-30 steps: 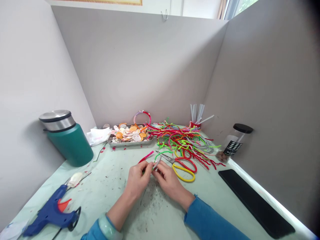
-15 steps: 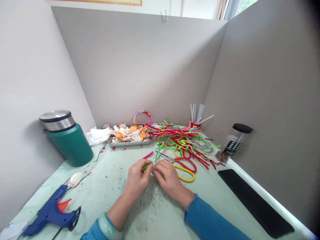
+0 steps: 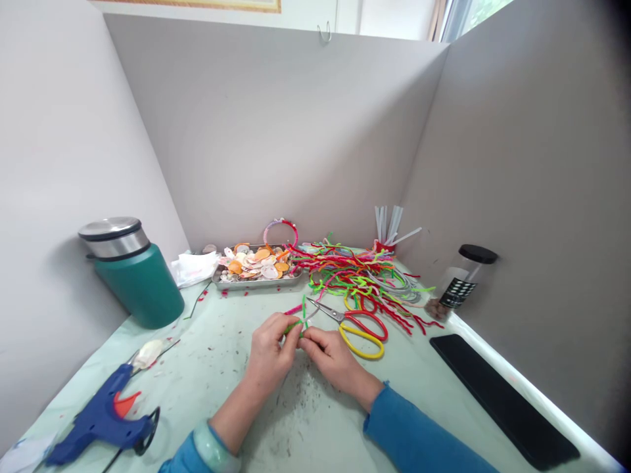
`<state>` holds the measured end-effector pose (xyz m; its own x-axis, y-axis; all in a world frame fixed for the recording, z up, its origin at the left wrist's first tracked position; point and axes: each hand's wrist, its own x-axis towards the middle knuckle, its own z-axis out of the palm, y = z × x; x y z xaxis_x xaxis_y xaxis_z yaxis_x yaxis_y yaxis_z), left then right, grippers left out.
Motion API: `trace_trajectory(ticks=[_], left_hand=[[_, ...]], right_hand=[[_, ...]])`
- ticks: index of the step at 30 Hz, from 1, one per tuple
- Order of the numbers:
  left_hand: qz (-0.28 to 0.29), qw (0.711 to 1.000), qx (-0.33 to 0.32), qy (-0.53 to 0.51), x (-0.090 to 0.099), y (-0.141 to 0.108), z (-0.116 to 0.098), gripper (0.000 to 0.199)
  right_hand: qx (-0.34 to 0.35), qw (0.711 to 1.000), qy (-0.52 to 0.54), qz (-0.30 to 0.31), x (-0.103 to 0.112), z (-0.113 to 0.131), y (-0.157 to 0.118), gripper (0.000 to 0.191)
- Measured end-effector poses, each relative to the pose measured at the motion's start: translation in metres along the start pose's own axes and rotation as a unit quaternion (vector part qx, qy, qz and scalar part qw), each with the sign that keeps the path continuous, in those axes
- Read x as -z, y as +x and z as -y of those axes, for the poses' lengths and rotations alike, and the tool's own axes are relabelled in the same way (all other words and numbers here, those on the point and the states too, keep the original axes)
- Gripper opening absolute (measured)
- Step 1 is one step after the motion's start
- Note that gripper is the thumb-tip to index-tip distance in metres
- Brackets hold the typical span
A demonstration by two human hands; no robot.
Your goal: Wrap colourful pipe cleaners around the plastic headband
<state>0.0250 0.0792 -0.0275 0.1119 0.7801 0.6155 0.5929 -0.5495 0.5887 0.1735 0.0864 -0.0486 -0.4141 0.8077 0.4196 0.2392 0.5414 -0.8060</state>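
My left hand (image 3: 273, 343) is closed in a pinch around a green pipe cleaner (image 3: 304, 307), whose free end sticks up between the hands. A pink pipe-cleaner length (image 3: 294, 309) and a thin grey wire (image 3: 312, 314) come out at the same spot. Fingertips of my right hand (image 3: 331, 355) pinch close beside the left ones, at the lower part of the green strand. What lies inside both grips is mostly hidden. Just beyond my right hand rest scissors (image 3: 362, 326) with red and yellow handles, their blades pointing toward the strands.
Behind the hands stand a metal tray (image 3: 256, 284) of shells, a pink-and-red ring (image 3: 280, 222) and a heap of pipe cleaners (image 3: 355, 266). To the left are a green flask (image 3: 140, 286) and a blue glue gun (image 3: 101, 417). A jar (image 3: 461, 282) and black slab (image 3: 503, 401) lie right.
The green strand's free end has shifted slightly left and now stands more upright. My right fingers have drawn down a little, showing more of the wire. The left hand has barely moved.
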Motion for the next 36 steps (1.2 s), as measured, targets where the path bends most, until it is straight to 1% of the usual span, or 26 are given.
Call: trace_trajectory(ticks=[2,3,5,8,10,12,15,17,20,23,25,31,33,36], left_hand=[[-0.001,1.000,-0.002,0.002,0.000,0.000,-0.001,0.016],[-0.004,1.000,-0.002,0.005,0.001,0.000,-0.001,0.017],[-0.014,1.000,-0.010,0.012,0.001,-0.001,0.000,0.017],[-0.032,0.999,-0.025,0.031,0.000,0.000,0.004,0.015],[-0.030,0.998,-0.015,0.045,-0.001,0.000,0.007,0.015],[-0.017,0.999,0.004,0.049,-0.001,0.000,0.009,0.016],[0.006,0.999,0.022,0.039,-0.002,0.000,0.010,0.017],[0.015,0.999,0.026,0.032,-0.001,0.000,0.009,0.018],[0.016,0.999,0.032,0.031,-0.001,0.001,0.008,0.018],[0.018,0.999,0.032,0.035,-0.001,0.001,0.010,0.017],[0.019,0.999,0.028,0.041,-0.002,0.002,0.011,0.016],[0.019,0.997,0.011,0.069,-0.001,-0.001,0.013,0.014],[0.034,0.997,0.003,0.075,-0.001,-0.002,0.012,0.014],[0.070,0.993,-0.012,0.093,-0.002,-0.002,0.011,0.014]], right_hand=[[-0.043,0.996,0.069,0.024,0.000,0.000,0.001,0.028],[-0.056,0.994,0.088,0.026,0.000,0.000,0.001,0.029],[-0.058,0.995,0.079,0.003,-0.001,-0.001,0.001,0.030],[-0.023,0.998,-0.012,-0.063,-0.001,-0.003,0.001,0.023],[0.009,0.993,-0.074,-0.095,0.000,-0.004,0.000,0.016],[0.036,0.983,-0.126,-0.127,0.001,-0.004,0.000,0.013],[0.058,0.963,-0.199,-0.175,0.003,-0.001,0.000,0.012],[0.068,0.950,-0.240,-0.189,0.004,0.002,0.000,0.012],[0.088,0.940,-0.271,-0.189,0.004,0.005,-0.001,0.012],[0.113,0.941,-0.273,-0.164,0.003,0.002,-0.003,0.014],[0.117,0.943,-0.273,-0.151,0.002,0.000,-0.003,0.014],[0.106,0.942,-0.270,-0.169,0.003,-0.001,-0.002,0.015],[0.096,0.943,-0.261,-0.181,0.004,-0.002,-0.002,0.015],[0.091,0.944,-0.255,-0.187,0.005,-0.003,-0.001,0.016]])
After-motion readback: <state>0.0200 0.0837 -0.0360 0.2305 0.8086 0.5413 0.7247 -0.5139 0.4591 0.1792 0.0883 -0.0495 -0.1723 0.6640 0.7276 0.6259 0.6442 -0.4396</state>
